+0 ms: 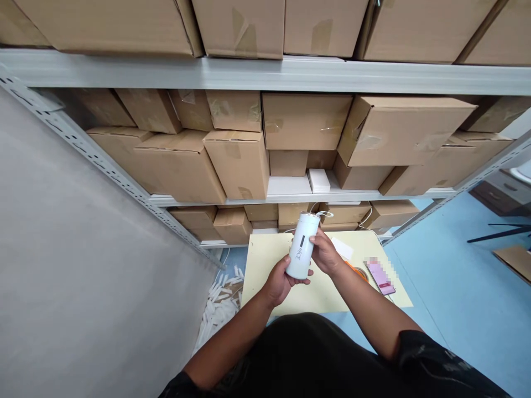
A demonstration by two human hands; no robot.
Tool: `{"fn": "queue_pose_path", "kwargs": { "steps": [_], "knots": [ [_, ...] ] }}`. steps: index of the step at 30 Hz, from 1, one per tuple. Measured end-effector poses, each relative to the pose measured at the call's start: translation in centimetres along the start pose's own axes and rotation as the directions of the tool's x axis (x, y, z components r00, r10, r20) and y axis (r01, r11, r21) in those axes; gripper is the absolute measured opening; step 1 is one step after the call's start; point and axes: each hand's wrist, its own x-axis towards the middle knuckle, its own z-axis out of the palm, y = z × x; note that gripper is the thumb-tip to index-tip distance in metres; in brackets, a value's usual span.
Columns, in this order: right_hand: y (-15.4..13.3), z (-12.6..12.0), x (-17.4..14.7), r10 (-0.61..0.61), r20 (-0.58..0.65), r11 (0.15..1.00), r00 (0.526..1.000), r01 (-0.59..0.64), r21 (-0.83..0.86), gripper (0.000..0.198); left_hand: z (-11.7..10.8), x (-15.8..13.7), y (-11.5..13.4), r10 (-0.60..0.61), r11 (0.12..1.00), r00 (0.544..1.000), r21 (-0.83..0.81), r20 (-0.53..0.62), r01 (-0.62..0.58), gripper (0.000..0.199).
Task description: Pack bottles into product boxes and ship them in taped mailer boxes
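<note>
A white bottle (302,249) with a dark strip and lettering on its side is held tilted above a pale yellow table (261,260). My left hand (281,281) grips it near the bottom, thumb on the front and fingers around the base. Around its upper right side is my right hand (324,250), closed with the thumb resting on the front. A pale cord loop (324,214) sticks out at the bottle's top. Under my right forearm, an orange object (355,271) and a roll of tape beside it are partly hidden.
Metal shelving (265,74) filled with cardboard boxes (238,160) stands in front. A small white box (318,181) sits on the middle shelf. A phone (380,277) lies on the table's right, near white paper (342,249). White foam pieces (219,309) cover the floor at left, beside the wall.
</note>
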Motion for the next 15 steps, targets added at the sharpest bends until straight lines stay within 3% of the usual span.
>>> {"fn": "queue_pose_path", "kwargs": {
  "steps": [2, 6, 11, 13, 15],
  "knots": [
    [0.08, 0.18, 0.09, -0.040, -0.051, 0.998, 0.998, 0.038, -0.042, 0.052, 0.06, 0.05, -0.21, 0.001, 1.000, 1.000, 0.000, -0.020, -0.001, 0.067],
    [0.31, 0.47, 0.09, -0.141, -0.146, 0.986, 0.979, 0.126, -0.108, 0.065, 0.30, -0.06, -0.39, 0.156, 0.980, 0.987, 0.125, -0.026, -0.152, 0.063],
    [-0.22, 0.01, -0.22, 0.021, -0.011, 0.999, 1.000, -0.021, 0.034, 0.052, 0.26, -0.29, -0.35, 0.065, 0.990, 0.998, 0.129, -0.019, -0.061, 0.060],
    [-0.33, -0.06, -0.18, 0.042, -0.032, 0.998, 0.999, -0.041, 0.043, 0.052, 0.32, -0.28, -0.59, 0.040, 0.992, 0.999, 0.119, -0.013, -0.039, 0.062],
    [-0.23, -0.01, -0.09, -0.006, -0.107, 1.000, 0.994, 0.007, 0.008, 0.054, 0.51, -0.21, -0.89, 0.090, 0.988, 0.996, 0.131, -0.017, -0.087, 0.063]
  ]
}}
